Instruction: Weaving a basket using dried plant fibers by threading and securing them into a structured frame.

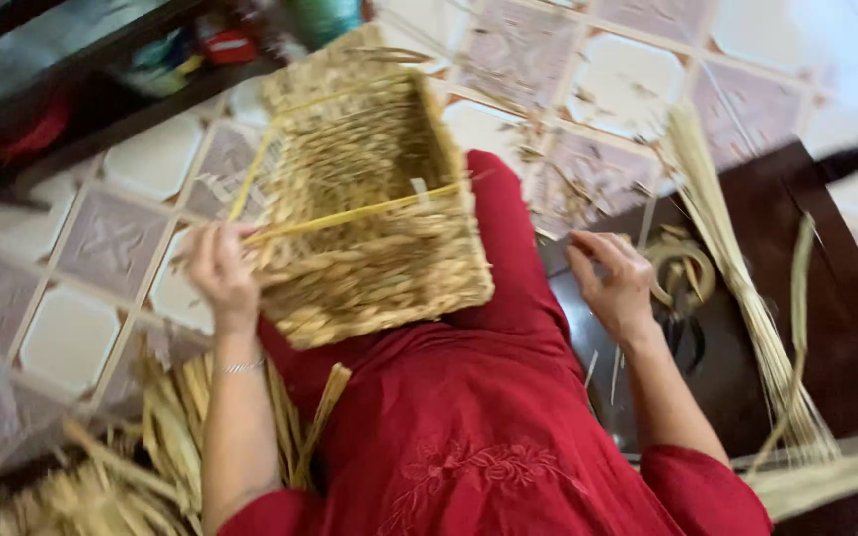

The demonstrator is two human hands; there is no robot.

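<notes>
A person in a red garment steadies a rectangular woven straw basket point(364, 208) on the lap, its open mouth tilted away toward the tiled floor point(71, 337). The left hand point(220, 276) pinches the basket's near-left rim at a yellow frame rod point(350, 215), its grip pressed together on the weave. The right hand point(613, 283), fingers loosely spread and holding nothing, hovers apart from the basket on its right, above a dark wooden board point(846, 337) with a coiled straw ring point(682, 263). A long bundle of straw stalks point(737, 288) lies beyond; loose straw point(151, 467) is heaped at lower left.
</notes>
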